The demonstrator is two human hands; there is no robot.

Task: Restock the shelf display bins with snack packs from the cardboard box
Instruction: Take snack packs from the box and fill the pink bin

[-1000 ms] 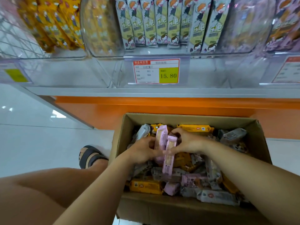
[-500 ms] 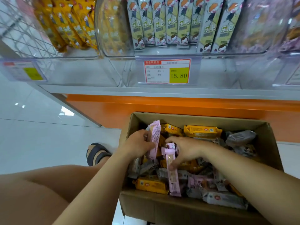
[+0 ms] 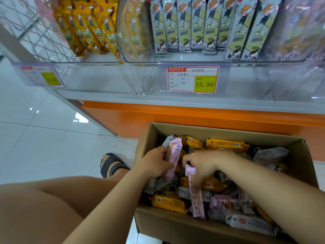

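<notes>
Sitting on the floor before the orange shelf base, the box is full of mixed yellow, grey and pink packs, under clear bins of yellow packs and grey-green packs, with a price tag on the middle bin and a sandal just left of the box. The left hand has its fingers curled round an upright pink pack over the box. The right hand pinches the top of a second pink pack, its lower end on the heap.
</notes>
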